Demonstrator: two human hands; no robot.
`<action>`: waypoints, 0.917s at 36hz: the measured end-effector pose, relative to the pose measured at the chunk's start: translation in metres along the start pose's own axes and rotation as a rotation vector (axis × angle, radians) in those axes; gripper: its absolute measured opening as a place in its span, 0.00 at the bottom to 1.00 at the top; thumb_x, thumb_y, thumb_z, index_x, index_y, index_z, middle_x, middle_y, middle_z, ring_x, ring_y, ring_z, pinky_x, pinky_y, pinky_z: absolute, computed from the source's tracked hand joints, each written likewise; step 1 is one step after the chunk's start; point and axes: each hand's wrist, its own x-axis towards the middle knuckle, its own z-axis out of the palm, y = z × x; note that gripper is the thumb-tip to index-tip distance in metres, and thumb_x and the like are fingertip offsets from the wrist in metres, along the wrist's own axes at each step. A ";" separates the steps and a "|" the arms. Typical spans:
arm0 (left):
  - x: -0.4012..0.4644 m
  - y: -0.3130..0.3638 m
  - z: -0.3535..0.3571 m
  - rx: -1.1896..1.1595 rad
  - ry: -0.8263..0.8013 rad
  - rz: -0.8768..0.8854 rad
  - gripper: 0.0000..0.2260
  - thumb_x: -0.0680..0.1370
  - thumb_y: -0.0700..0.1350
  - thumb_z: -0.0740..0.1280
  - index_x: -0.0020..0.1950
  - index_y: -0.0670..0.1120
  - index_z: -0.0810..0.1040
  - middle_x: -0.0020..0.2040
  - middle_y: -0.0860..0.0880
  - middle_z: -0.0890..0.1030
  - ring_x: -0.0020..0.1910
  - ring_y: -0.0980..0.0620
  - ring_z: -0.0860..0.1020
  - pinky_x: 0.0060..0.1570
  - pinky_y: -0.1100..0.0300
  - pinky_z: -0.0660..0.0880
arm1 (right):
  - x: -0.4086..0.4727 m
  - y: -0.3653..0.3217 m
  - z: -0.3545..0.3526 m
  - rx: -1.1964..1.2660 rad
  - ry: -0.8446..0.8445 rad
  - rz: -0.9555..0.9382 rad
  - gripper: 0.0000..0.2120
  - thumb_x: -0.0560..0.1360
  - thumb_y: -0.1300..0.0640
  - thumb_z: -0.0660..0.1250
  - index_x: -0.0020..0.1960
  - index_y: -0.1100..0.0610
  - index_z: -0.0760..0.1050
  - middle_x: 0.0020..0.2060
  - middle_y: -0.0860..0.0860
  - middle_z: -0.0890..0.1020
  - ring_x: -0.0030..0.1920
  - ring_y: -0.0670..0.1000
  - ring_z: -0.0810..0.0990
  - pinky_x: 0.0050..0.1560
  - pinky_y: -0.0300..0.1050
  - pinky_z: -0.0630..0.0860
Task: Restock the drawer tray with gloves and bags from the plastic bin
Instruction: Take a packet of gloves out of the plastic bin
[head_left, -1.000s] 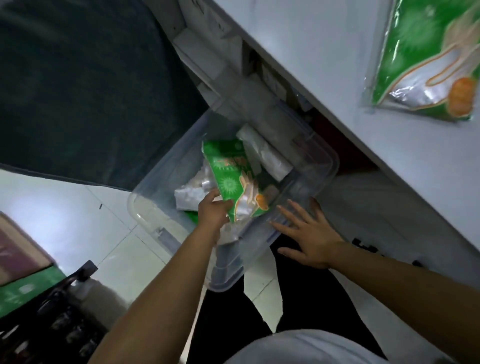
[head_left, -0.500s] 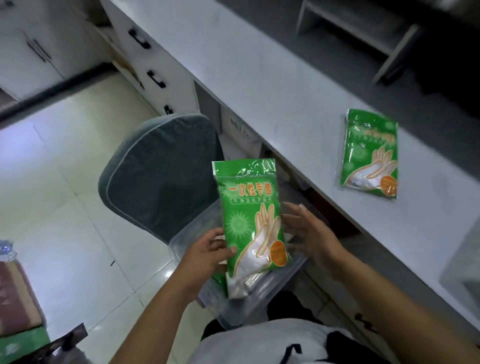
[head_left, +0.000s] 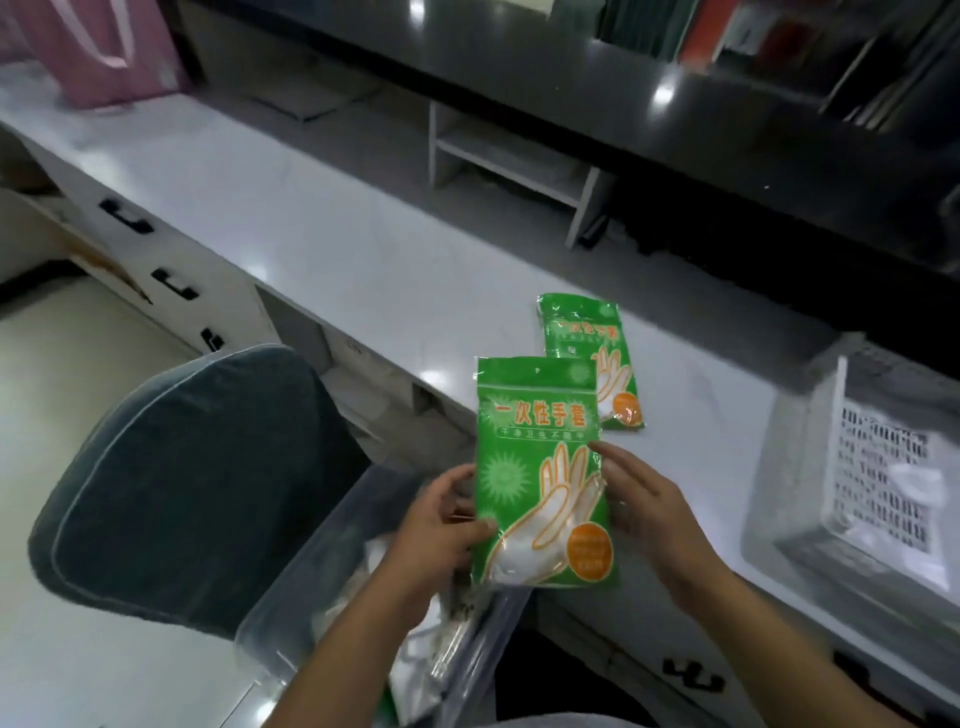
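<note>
A green glove packet (head_left: 540, 467) stands upright in front of me above the counter edge. My left hand (head_left: 441, 530) grips its lower left edge, thumb on the front. My right hand (head_left: 641, 499) touches its right edge with fingers fairly straight. A second green glove packet (head_left: 613, 384) lies flat on the white counter (head_left: 311, 228) just behind. The clear plastic bin (head_left: 322, 597) sits below my hands, with white bags inside. A white slotted tray (head_left: 883, 478) stands on the counter at the right.
A dark cushioned chair (head_left: 182, 478) stands left of the bin. Drawers with black handles (head_left: 174, 283) run under the counter at the left. A small white shelf (head_left: 509, 161) sits at the counter's back, and a pink bag (head_left: 104, 47) at the far left.
My left hand lifted the glove packet out of the bin and up to counter height. My right hand came up to its right edge. My view rose from the bin to the counter.
</note>
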 end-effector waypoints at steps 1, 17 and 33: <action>0.006 0.002 0.009 0.010 0.002 0.006 0.26 0.73 0.25 0.69 0.66 0.47 0.75 0.47 0.44 0.82 0.38 0.53 0.82 0.28 0.63 0.76 | 0.005 0.004 -0.008 -0.050 0.007 -0.020 0.17 0.74 0.50 0.68 0.62 0.47 0.79 0.57 0.53 0.85 0.56 0.53 0.83 0.56 0.52 0.79; 0.179 0.073 0.130 0.193 0.111 -0.019 0.25 0.75 0.28 0.67 0.67 0.51 0.74 0.44 0.44 0.81 0.42 0.45 0.82 0.42 0.49 0.79 | 0.201 -0.018 -0.089 -0.782 0.021 -0.220 0.36 0.69 0.41 0.74 0.74 0.42 0.67 0.73 0.53 0.69 0.70 0.58 0.67 0.70 0.56 0.65; 0.222 0.070 0.116 0.306 0.230 -0.172 0.28 0.74 0.39 0.73 0.72 0.50 0.69 0.60 0.44 0.80 0.50 0.49 0.83 0.40 0.56 0.79 | 0.218 0.017 -0.082 -0.864 -0.095 -0.095 0.41 0.68 0.35 0.70 0.77 0.36 0.56 0.78 0.55 0.59 0.74 0.58 0.60 0.69 0.55 0.64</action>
